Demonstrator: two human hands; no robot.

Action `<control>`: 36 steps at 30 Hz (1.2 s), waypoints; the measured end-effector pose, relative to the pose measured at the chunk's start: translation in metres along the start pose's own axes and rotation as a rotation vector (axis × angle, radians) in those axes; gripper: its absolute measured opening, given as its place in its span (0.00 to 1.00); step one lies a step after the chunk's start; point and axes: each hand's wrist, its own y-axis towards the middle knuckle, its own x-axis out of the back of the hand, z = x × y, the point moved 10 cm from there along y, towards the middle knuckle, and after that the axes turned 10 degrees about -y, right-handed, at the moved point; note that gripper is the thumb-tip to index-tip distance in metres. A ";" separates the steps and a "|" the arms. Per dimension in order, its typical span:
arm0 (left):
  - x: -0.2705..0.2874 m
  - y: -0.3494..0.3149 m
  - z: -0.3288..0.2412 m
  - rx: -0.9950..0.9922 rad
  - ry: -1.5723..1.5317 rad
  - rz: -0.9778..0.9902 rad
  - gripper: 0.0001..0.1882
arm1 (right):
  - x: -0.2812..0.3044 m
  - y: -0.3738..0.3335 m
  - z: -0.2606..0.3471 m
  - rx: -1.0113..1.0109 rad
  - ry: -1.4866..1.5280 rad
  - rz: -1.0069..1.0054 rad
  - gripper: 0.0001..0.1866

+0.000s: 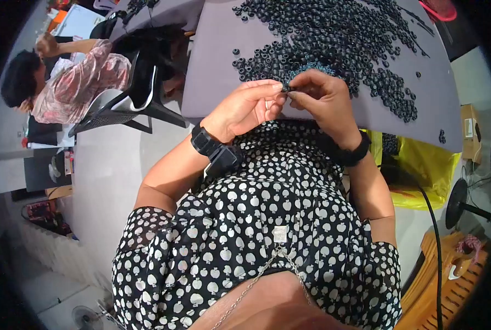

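My left hand [251, 103] and my right hand [327, 100] meet over the near edge of the table. Between the thumb and fingertips of each is a small dark round piece [285, 87], too small to make out fully. Both hands are closed in a pinch. Just beyond them, many small black ring-like pieces [322, 33] lie spread over the grey tabletop [215, 66]. A patch of tiny bluish pieces [306, 70] shows right behind my fingers, partly hidden by my right hand.
A yellow plastic bag [421, 165] hangs or stands below the table's right side. To the left, another person [86, 88] sits by a black and white chair [127, 104]. A black cable [435, 231] runs down at the right, near a wooden rack [449, 275].
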 end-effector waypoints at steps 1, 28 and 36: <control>0.000 0.000 0.000 0.002 0.004 0.000 0.07 | 0.000 0.000 0.001 0.002 0.002 -0.003 0.05; -0.009 -0.007 -0.004 -0.031 -0.025 0.032 0.06 | -0.003 -0.004 -0.017 -0.034 0.405 0.098 0.10; -0.004 -0.005 -0.001 -0.021 -0.008 0.037 0.08 | -0.002 -0.005 -0.016 -0.038 0.285 0.054 0.08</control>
